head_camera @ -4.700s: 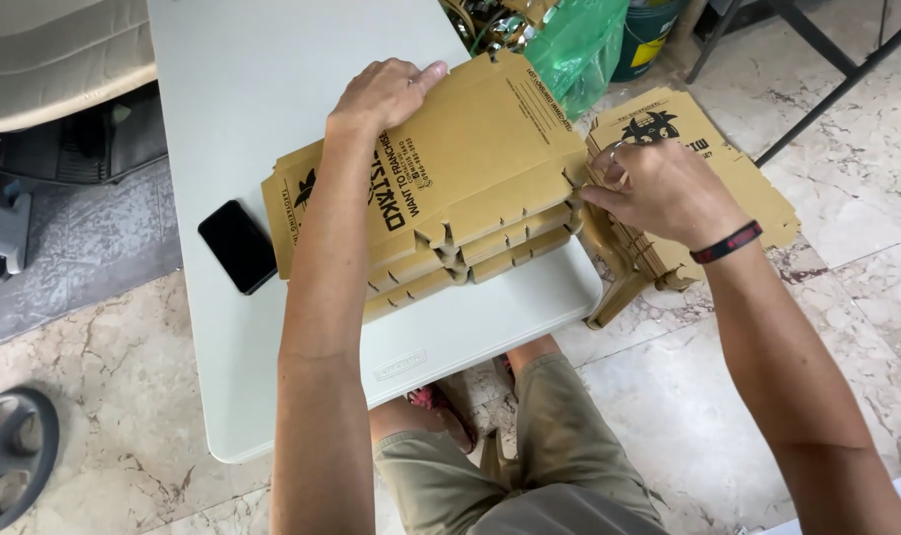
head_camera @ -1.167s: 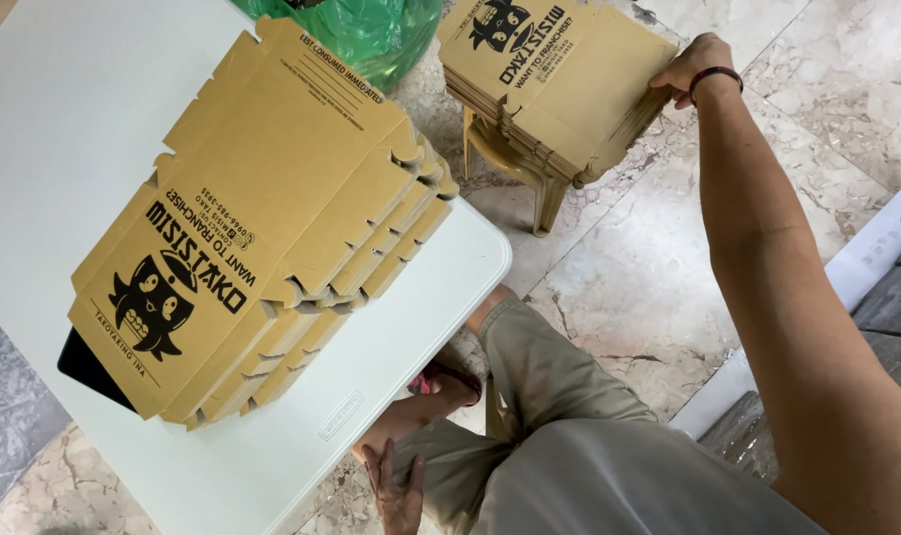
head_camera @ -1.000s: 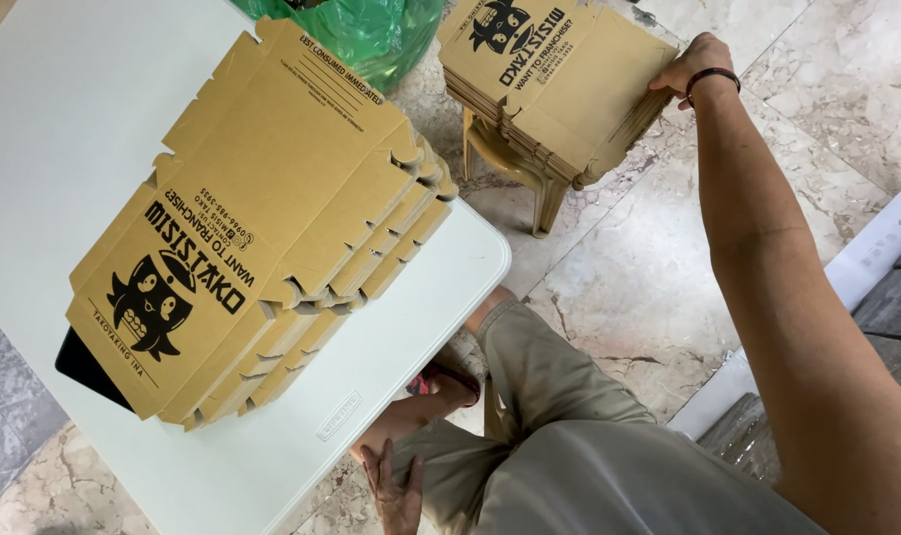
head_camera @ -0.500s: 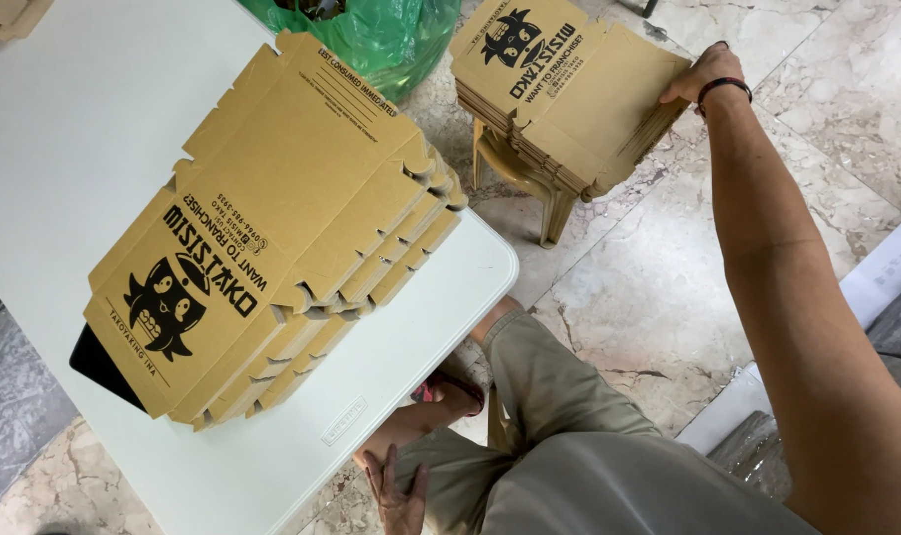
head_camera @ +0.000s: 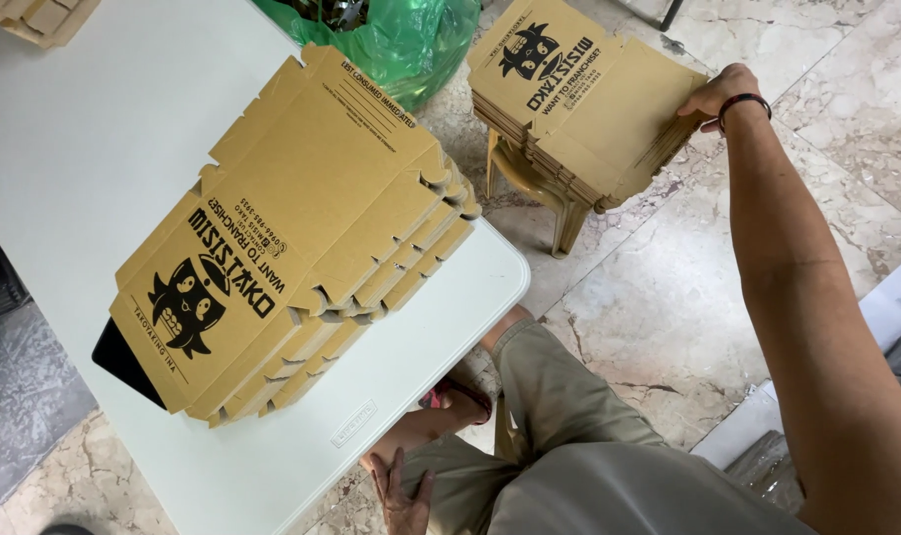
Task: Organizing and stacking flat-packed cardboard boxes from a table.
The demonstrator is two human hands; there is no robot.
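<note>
A stack of flat brown cardboard box blanks (head_camera: pixel 302 228) with black print lies on the white table (head_camera: pixel 84 129), overhanging a black phone (head_camera: pixel 123 362) at its lower left. A second stack of the same blanks (head_camera: pixel 579 99) rests on a tan stool (head_camera: pixel 550 198) to the right of the table. My right hand (head_camera: pixel 718 94) grips the far right edge of that second stack. My left hand (head_camera: pixel 401 495) rests on my knee below the table edge, fingers spread, holding nothing.
A green plastic bag (head_camera: pixel 401 40) sits on the floor between table and stool. More cardboard (head_camera: pixel 39 15) shows at the table's top left corner. The floor is beige marble tile; white sheets (head_camera: pixel 897 297) lie at the right.
Since 4.7 s ago both hands left the table stack. Over the last second my right hand has stayed at the stool stack's edge and the view has shifted slightly.
</note>
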